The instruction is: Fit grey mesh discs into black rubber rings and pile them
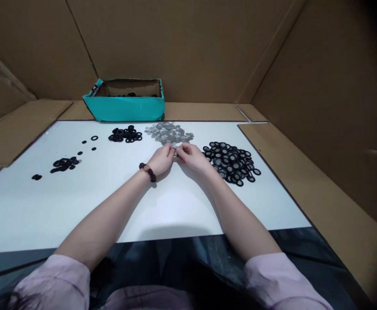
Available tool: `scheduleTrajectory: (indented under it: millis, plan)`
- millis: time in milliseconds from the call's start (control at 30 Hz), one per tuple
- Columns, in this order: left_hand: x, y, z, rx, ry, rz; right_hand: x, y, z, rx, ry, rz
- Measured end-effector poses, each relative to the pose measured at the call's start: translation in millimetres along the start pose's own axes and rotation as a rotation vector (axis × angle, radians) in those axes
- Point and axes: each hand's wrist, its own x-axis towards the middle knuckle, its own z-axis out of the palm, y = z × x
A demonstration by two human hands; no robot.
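My left hand (162,159) and my right hand (190,156) meet over the middle of the white surface, fingertips almost touching. Both are closed in a pinch around something tiny, mostly hidden by the fingers. Just beyond them spreads a pile of small grey discs (169,132). To the right of my right hand lies a heap of black rings with grey centres (230,161). A smaller pile of black rings (125,134) sits beyond my left hand, to its left. A dark beaded bracelet (147,171) circles my left wrist.
A turquoise open box (127,108) with black pieces inside stands at the back. At the left are a cluster of black pieces (64,164), a few scattered black discs and a single black ring (94,138). Cardboard walls (201,51) enclose the back and sides.
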Motion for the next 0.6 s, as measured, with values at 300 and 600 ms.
scheduleTrajectory:
  millis: [300,600]
  plan:
    - [-4.0,7.1,5.3,0.13,0.133,0.014,-7.1,-9.2,4.5,-0.052,0.031,-0.003]
    - [0.6,-6.6,4.9,-0.252,-0.038,-0.058,-0.2,-1.2,6.4,0.06,0.063,0.089]
